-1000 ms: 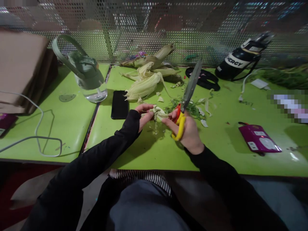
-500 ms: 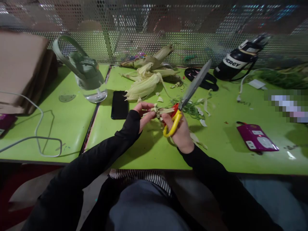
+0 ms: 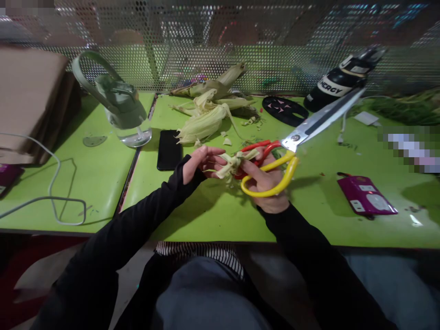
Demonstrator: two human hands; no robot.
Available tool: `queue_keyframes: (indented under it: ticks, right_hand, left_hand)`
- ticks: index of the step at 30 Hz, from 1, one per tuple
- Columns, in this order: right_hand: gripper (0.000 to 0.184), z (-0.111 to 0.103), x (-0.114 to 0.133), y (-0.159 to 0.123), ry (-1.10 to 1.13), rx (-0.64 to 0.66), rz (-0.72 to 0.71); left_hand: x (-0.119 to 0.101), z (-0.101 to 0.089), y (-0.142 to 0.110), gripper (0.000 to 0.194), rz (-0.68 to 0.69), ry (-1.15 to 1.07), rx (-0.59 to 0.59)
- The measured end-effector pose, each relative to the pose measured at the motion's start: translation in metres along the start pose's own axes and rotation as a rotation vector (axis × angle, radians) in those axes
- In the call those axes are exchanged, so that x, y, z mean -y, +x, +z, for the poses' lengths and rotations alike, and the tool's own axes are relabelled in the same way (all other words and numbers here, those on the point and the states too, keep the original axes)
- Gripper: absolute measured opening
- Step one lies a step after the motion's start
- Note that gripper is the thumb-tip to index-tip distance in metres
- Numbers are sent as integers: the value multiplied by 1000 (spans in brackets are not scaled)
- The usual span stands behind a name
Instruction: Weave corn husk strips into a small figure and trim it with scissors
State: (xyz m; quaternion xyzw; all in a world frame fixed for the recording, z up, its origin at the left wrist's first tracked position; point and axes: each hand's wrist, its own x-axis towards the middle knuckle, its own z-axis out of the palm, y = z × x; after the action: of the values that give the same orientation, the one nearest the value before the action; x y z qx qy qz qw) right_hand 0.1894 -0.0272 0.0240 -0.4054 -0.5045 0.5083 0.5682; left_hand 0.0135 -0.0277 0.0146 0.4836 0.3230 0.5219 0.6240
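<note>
Knotted husk strip [image 3: 235, 161] pinched in the right hand [image 3: 270, 181]
Fibrous, pale green, with flat ribbon ends splayed from a lumpy middle; smooth red-and-yellow loops of steel-bladed scissors [image 3: 294, 138] lie across that palm. The left hand [image 3: 197, 164] curves loosely open beside the strip, contact unclear; ribbed husks [image 3: 206, 124] lie beyond it.

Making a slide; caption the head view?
Right hand holding red-and-yellow-handled metal scissors and pale knotted husk above green table.
</note>
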Motion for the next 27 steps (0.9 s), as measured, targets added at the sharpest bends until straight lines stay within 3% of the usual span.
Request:
queue_keyframes:
  ticks: [4,7,10,13,16,19,27]
  right_hand:
    - [51,2,9,0,81,178,175]
    - [50,2,8,-2,47,241,226]
    - [46,-1,2,-2,-10,277,224]
    - [49,-7,-2,1,-55,183,159]
    - [51,-11,-1,5,-121,21,52]
    - [55,-11,1,5,-138,27,-17]
    - [47,-2,-3,0,-151,82,25]
  left_hand:
    - [2,-2,-3,43,155,254,105]
    - [2,-4,-4,42,320,492,111]
    - [0,-5,-2,40,390,595,103]
    - [0,-5,3,39,322,465,58]
    - [1,-5,7,45,157,307,18]
    - [2,-6,7,47,37,328,-11]
    - [2,-4,0,37,130,423,-115]
